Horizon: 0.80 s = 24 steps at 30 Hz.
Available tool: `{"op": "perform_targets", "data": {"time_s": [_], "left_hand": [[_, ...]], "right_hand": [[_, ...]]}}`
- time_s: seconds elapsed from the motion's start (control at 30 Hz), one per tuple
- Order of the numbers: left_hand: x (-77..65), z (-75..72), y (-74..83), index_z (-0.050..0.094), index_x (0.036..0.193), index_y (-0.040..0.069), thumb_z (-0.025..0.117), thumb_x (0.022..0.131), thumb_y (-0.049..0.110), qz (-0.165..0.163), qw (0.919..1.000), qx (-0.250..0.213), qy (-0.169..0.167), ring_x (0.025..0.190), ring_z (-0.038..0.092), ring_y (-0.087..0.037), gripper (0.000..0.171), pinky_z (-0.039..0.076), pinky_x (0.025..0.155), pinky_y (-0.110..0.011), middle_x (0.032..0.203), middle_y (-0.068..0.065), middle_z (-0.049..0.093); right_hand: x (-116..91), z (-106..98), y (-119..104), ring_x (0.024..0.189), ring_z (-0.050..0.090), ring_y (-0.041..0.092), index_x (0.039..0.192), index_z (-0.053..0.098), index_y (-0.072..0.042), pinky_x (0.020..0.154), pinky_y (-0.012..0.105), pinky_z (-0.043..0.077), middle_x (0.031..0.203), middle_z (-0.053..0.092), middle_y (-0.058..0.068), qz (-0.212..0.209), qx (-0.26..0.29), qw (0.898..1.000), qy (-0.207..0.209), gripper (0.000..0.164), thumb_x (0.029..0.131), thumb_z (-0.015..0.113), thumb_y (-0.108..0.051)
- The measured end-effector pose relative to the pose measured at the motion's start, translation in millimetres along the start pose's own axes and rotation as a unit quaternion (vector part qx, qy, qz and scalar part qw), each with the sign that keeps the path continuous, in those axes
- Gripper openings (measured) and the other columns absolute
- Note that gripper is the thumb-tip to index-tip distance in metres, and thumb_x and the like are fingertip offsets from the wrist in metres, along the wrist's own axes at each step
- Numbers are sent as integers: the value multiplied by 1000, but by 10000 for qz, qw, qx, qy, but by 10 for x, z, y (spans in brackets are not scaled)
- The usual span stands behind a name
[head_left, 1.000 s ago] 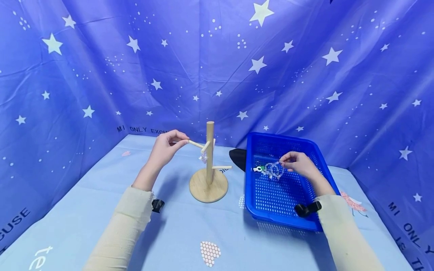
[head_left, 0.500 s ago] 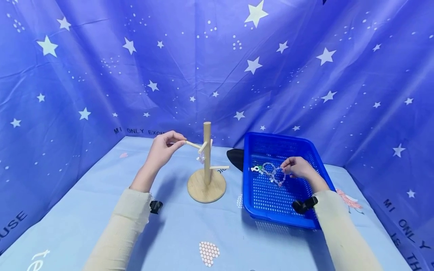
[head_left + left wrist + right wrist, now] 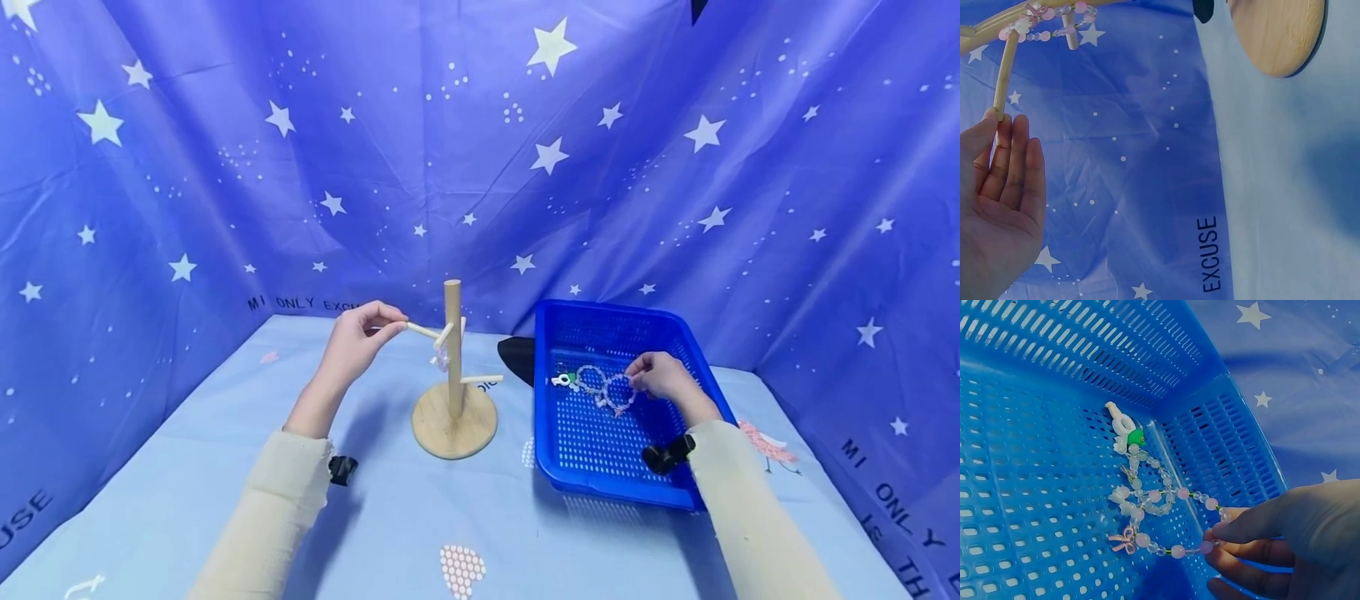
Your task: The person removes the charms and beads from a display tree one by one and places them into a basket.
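With thumb and fingertips, my left hand (image 3: 355,343) pinches the outer end of a peg on a wooden stand (image 3: 453,358). A pink and clear beaded bracelet (image 3: 1054,25) hangs on that peg near the post. My right hand (image 3: 663,379) reaches into the blue basket (image 3: 543,400) and pinches the edge of another pink and clear beaded bracelet (image 3: 1175,551), which carries a pink bow charm. Beside it, partly overlapped, lies a paler beaded bracelet (image 3: 590,377). A white and green charm (image 3: 1132,432) lies at that bracelet's far end.
Another peg (image 3: 482,379) sticks out low on the stand's right side. A black object (image 3: 517,358) lies between stand and basket. A blue starred curtain (image 3: 420,167) rises behind the light blue tablecloth (image 3: 390,525).
My right hand has shifted slightly right and down, drawing the pinched bracelet partly apart from the paler one. The left hand keeps hold of the peg. The head view has tilted slightly.
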<state>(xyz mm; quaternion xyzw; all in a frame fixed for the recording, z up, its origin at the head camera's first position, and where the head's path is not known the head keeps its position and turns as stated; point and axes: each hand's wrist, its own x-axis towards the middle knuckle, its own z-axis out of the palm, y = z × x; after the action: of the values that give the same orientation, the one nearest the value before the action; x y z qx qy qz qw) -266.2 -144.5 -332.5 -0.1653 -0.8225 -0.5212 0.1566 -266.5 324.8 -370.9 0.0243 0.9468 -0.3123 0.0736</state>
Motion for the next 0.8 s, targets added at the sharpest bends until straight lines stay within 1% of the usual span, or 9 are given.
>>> {"op": "perform_targets", "data": {"time_s": [0.17, 0.3, 0.5, 0.7, 0.8], "left_hand": [[-25, 14, -39, 72, 101, 2, 69, 95, 17, -49, 10000, -66, 40, 84, 64, 7, 16, 54, 76, -14, 107, -16, 73], [7, 27, -50, 72, 101, 1, 69, 95, 17, -24, 10000, -95, 2, 84, 64, 6, 17, 54, 76, -13, 108, -17, 72], [16, 15, -17, 71, 102, 0, 69, 95, 16, 18, 9999, -136, 22, 84, 64, 7, 17, 54, 76, -13, 108, -19, 72], [3, 18, -18, 71, 101, 0, 69, 95, 17, -56, 9999, -138, 14, 84, 64, 6, 18, 54, 76, -13, 107, -18, 73], [-8, 22, -35, 71, 101, 0, 69, 95, 17, -31, 9998, -173, -16, 84, 64, 6, 19, 54, 76, -13, 107, -19, 72]], "right_hand": [[-22, -12, -34, 83, 63, 25, 109, 64, 7, 67, 31, 52, 98, 70, 21, 22, -287, 9994, 198, 18, 96, 57, -3], [-21, -4, -16, 85, 65, 26, 107, 65, 6, 68, 31, 52, 99, 70, 20, 126, -263, 9991, 313, 17, 96, 57, -3], [15, -31, -6, 87, 67, 28, 106, 65, 6, 67, 29, 51, 99, 71, 21, 54, -299, 9988, 388, 16, 96, 59, -4], [10, -30, -2, 84, 65, 25, 108, 66, 5, 67, 30, 50, 97, 71, 19, 61, -349, 9980, 528, 17, 94, 60, -4], [-1, -19, 3, 83, 63, 24, 110, 65, 5, 69, 32, 49, 97, 70, 17, 118, -339, 9977, 571, 18, 95, 60, -4]]}}
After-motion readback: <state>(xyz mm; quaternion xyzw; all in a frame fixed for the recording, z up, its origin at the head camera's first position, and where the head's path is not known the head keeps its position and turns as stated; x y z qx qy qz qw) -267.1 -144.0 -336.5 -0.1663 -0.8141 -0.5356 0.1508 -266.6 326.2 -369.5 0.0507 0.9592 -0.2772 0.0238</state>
